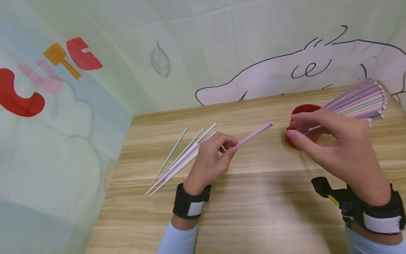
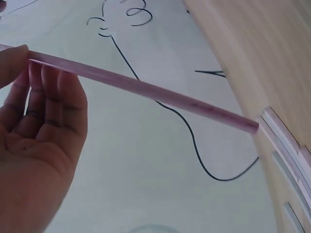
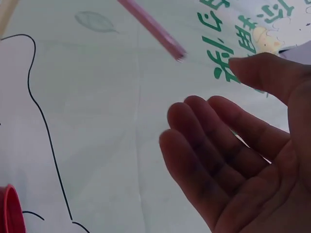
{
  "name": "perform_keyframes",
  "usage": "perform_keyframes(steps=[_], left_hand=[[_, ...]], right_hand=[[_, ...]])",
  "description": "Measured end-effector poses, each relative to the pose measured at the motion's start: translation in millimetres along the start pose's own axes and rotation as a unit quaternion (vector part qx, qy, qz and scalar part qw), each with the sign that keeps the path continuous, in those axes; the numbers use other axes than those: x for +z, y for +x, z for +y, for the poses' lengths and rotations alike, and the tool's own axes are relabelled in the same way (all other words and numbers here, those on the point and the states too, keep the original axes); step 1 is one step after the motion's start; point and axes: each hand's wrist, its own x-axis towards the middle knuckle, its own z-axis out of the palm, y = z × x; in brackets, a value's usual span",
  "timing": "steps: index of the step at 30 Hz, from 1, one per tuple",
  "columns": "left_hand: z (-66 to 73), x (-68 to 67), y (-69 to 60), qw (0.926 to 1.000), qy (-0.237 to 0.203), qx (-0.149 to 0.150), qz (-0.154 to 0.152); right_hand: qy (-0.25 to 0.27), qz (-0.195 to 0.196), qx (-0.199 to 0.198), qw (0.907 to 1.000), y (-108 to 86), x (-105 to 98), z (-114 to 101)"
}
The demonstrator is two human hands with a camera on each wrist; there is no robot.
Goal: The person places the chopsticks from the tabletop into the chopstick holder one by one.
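Observation:
My left hand (image 1: 210, 158) pinches a pink-purple chopstick (image 1: 254, 134) between thumb and fingertips. In the left wrist view the chopstick slants down to the right, clear of the wall behind. My right hand (image 1: 342, 148) is at the red cup (image 1: 305, 107) in the head view, partly covering it. The right wrist view shows its thumb and loosely bent fingers apart, with nothing between them. Several pastel chopsticks (image 1: 364, 97) stick out of the cup towards the upper right; their lower ends are hidden. Left of my left hand, several loose chopsticks (image 1: 172, 173) lie on the table.
The wood-grain table (image 1: 253, 211) runs back to a wall sheet (image 1: 190, 42) with line drawings. Another printed sheet (image 1: 73, 158) with coloured letters borders the left side. Each wrist wears a black strap (image 1: 190, 204).

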Motion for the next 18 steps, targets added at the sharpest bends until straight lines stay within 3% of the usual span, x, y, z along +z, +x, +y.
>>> perform_keyframes(steps=[4, 12, 15, 18], left_hand=[[7.8, 3.3, 1.0, 0.9996, -0.025, 0.014, -0.003], [14.8, 10.4, 3.2, 0.9975, -0.043, 0.056, -0.006], [14.7, 10.5, 3.1, 0.9977, -0.042, 0.052, -0.011], [8.9, 8.6, 1.9, 0.9994, -0.022, 0.027, -0.008]], right_hand=[[0.004, -0.044, -0.014, 0.9989, -0.6, 7, 4], [0.014, -0.066, -0.011, 0.9976, -0.7, 15, 1], [0.027, -0.067, -0.004, 0.9974, -1.2, 16, -1], [0.045, -0.049, 0.024, 0.9975, -2.8, 14, -2]])
